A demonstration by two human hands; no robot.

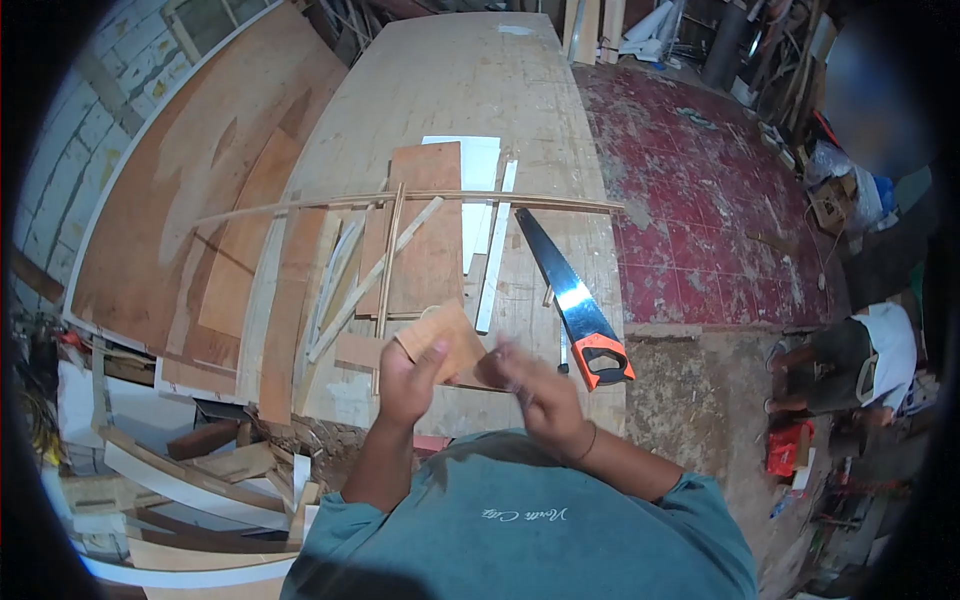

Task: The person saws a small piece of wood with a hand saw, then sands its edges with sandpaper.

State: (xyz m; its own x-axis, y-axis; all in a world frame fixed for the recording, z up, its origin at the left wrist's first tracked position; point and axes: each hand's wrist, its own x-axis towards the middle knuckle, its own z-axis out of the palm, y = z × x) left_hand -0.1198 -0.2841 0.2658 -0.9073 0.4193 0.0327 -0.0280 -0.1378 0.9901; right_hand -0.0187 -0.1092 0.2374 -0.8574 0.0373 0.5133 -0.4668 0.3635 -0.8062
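Note:
My left hand (415, 375) grips a small tan wooden piece (447, 338), held up over the near edge of the workbench (545, 150). Just right of it is my right hand (540, 390), smeared by motion; its fingers are near a small dark brown piece (490, 370), and whether they hold it is unclear. A handsaw (567, 290) with an orange and black handle lies to the right on the bench. Beyond my hands lie a brown plywood board (425, 230), a white sheet (482, 160) and a white strip (496, 250).
Thin wooden strips (375, 280) lie across the bench, one long strip (540, 201) reaching past its right edge. Large plywood sheets (180, 200) lean at the left. Wood offcuts (200, 470) are piled at the lower left. Another person (850, 355) is at the far right, near a red container (788, 447).

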